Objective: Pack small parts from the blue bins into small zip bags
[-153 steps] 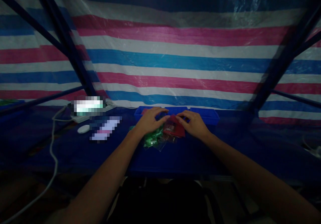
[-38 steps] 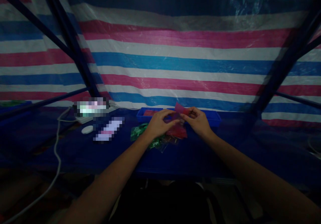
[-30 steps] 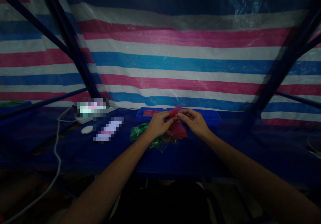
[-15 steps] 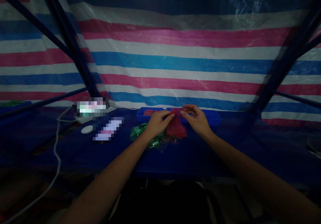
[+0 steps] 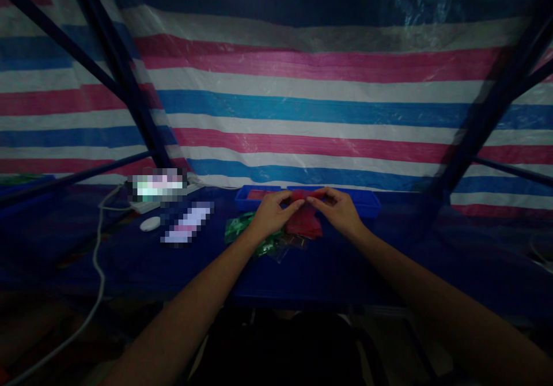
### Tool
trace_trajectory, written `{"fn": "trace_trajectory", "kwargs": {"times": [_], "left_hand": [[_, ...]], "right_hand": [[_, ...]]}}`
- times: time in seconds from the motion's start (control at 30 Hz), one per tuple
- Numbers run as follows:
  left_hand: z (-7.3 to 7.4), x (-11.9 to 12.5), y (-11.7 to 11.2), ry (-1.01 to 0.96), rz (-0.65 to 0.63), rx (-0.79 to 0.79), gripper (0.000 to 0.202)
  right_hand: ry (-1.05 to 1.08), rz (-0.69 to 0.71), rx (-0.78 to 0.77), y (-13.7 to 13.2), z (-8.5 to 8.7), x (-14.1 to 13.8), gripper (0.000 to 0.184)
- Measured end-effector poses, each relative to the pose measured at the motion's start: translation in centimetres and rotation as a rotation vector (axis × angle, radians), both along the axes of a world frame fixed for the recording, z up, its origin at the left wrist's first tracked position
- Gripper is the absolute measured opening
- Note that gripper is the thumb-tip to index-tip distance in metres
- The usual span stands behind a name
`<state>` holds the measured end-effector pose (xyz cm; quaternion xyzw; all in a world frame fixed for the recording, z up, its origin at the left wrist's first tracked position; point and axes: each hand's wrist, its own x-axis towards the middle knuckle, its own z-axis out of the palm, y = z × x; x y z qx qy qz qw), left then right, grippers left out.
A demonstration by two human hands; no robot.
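Note:
Between my two hands is a thin, sheer red pouch (image 5: 300, 195), its upper edge pinched in the fingers. My left hand (image 5: 276, 210) grips it from the left, thumb pointing right. From the right, my right hand (image 5: 339, 208) pinches it too, and the thumb tips almost meet. More red sheer material (image 5: 303, 226) lies just below the hands; I cannot tell whether it is part of the same pouch. Shiny green packets (image 5: 235, 229) spread beside and under my left wrist. Small clear packets (image 5: 280, 252) lie in front of the red material.
Two blue trays stand behind my hands: the left tray (image 5: 244, 204) holds flat red pieces, the right tray (image 5: 369, 204) is partly covered. Left on the blue table (image 5: 337, 271) are a blurred-out phone (image 5: 188, 223), a white round object (image 5: 150, 223) and a power strip (image 5: 144, 204) with cables.
My right hand has moved slightly left and its thumb has come in close to my left thumb. The red pouch's top is now bunched between them. My left hand has hardly moved.

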<state>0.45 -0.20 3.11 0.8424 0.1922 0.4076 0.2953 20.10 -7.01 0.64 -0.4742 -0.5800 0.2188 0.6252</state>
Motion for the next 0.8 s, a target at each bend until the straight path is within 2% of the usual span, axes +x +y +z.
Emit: {"fn": "trace_trajectory", "kwargs": {"times": [0.27, 0.33, 0.47, 0.6, 0.67, 0.73, 0.8], "left_hand": [[-0.3, 0.0, 0.7, 0.007, -0.032, -0.007, 0.029], [-0.3, 0.1, 0.7, -0.024, -0.027, 0.006, 0.028], [0.0, 0.1, 0.6, -0.12, 0.083, 0.074, 0.031], [0.2, -0.1, 0.1, -0.077, 0.086, 0.151, 0.028], [0.2, -0.1, -0.2, -0.024, 0.053, 0.135, 0.035], [0.2, 0.0, -0.5, 0.042, 0.014, 0.104, 0.041], [0.2, 0.1, -0.6, 0.107, -0.008, 0.093, 0.037]], "right_hand": [[0.069, 0.069, 0.023, 0.2, -0.1, -0.2, 0.033], [0.058, 0.028, 0.042, 0.2, -0.1, -0.2, 0.031], [0.054, -0.098, 0.098, 0.2, 0.0, 0.2, 0.027], [-0.006, -0.187, 0.105, 0.1, 0.0, 0.2, 0.025], [-0.019, -0.129, 0.087, -0.1, 0.1, -0.2, 0.026], [-0.009, -0.008, 0.059, -0.4, 0.4, -0.7, 0.028], [0.015, 0.102, 0.026, -0.7, 0.6, -1.3, 0.031]]}}
